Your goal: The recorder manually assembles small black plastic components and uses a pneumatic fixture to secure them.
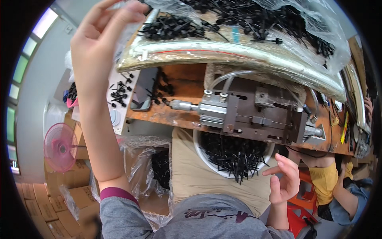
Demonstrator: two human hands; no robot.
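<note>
My left hand [105, 30] is raised at the upper left, beside the heap of black stemmed plastic parts [175, 28] on the raised shelf. Its thumb and fingers come together at the top edge, where a small dark thing shows at the tips; its kind is unclear. My right hand [284, 179] hovers empty, fingers apart, just right of a white basin [196, 149]. More of the black parts [234, 153] fill this basin, which rests on my lap. In front of me a bench fixture with metal cylinders [215, 111] and a dark plate [258, 129] is mounted; nothing touches it.
A phone [144, 89] and scattered black parts [120, 93] lie on the bench's left. Plastic-wrapped padding [238, 51] edges the shelf. Clear air hoses [230, 75] arch over the fixture. Below left are a plastic-lined box [139, 159] and a pink fan [60, 147]. Another person's yellow-clad leg [323, 181] is at right.
</note>
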